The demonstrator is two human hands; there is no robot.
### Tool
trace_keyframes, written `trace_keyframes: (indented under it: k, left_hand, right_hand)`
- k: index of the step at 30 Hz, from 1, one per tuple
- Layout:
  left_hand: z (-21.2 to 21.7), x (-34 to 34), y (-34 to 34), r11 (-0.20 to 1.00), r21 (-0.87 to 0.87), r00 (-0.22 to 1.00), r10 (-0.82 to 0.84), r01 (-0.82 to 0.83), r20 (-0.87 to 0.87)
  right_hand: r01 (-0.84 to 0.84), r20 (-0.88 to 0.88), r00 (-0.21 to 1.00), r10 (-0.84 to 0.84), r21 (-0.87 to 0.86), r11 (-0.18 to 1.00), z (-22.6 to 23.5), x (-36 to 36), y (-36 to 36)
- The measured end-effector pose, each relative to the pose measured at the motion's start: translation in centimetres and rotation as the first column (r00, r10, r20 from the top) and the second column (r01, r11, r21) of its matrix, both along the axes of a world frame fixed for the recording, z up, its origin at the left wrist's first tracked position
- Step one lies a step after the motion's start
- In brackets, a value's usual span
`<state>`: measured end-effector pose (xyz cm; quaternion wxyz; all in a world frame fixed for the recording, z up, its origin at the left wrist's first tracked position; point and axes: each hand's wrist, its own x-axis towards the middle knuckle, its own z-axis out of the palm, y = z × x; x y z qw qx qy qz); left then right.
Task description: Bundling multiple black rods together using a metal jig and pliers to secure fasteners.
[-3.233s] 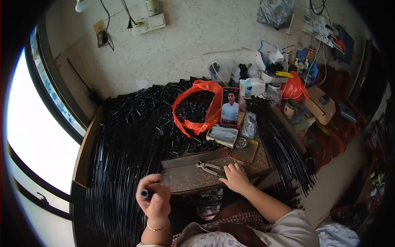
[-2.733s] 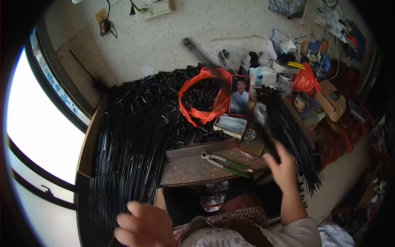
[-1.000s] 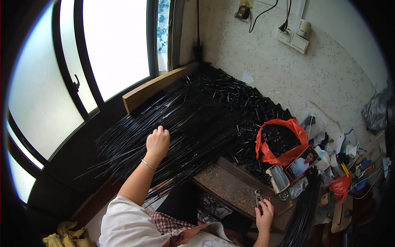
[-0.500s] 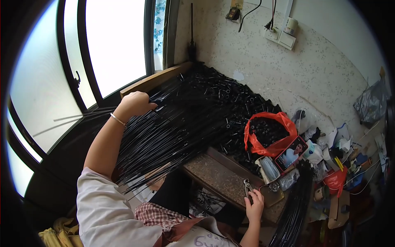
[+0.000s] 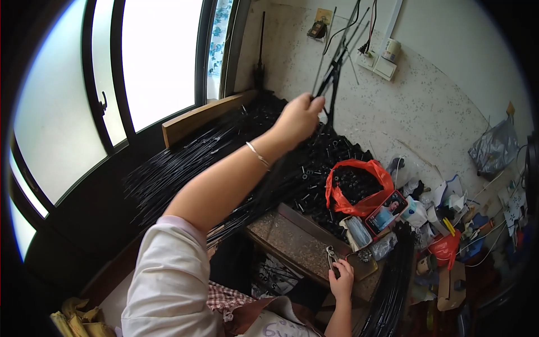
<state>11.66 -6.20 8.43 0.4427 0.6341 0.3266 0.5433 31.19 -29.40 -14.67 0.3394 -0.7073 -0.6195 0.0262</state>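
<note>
My left hand (image 5: 299, 118) is raised high and closed around a bunch of thin black rods (image 5: 334, 53) that stick up toward the wall. A thin bracelet sits on that wrist. Below it a large heap of long black rods (image 5: 185, 163) lies along the window side. My right hand (image 5: 341, 281) rests low on the small brown work board (image 5: 292, 244), fingers on the handles of metal pliers (image 5: 331, 258).
A red plastic bag (image 5: 359, 188) full of small black parts sits right of the heap. A phone (image 5: 386, 212), bottles, tape and clutter crowd the right side. More black rods (image 5: 390, 286) hang by my right arm. Sockets and cables are on the wall above.
My left hand has lifted from the rod heap up toward the wall, pulling a bunch of rods with it. My right hand has stayed by the pliers on the board.
</note>
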Motion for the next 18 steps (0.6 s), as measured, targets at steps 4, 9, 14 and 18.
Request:
trace_keyframes:
  k: [4, 9, 14, 18]
  left_hand:
    - [-3.4, 4.9, -0.3, 0.893, 0.375, 0.968, 0.243, -0.25, 0.067]
    - [-8.3, 6.4, -2.3, 0.938, 0.315, 0.964, 0.065, -0.147, 0.257]
    - [-11.8, 6.4, -5.3, 0.988, 0.152, 0.99, 0.006, -0.028, 0.144]
    - [-9.9, 7.3, -7.3, 0.936, -0.089, 0.836, -0.257, 0.339, 0.485]
  right_hand:
    - [0.059, 0.007, 0.998, -0.059, -0.013, 0.998, 0.3, -1.0, -1.1]
    - [0.072, 0.007, 0.997, -0.072, -0.006, 0.997, 0.9, -0.8, -1.7]
    - [-0.061, -0.081, 0.994, 0.078, 0.195, 0.979, 4.8, -5.1, 0.0]
    - [-0.049, -0.208, 0.972, 0.112, 0.286, 0.957, 5.7, -8.0, 5.1]
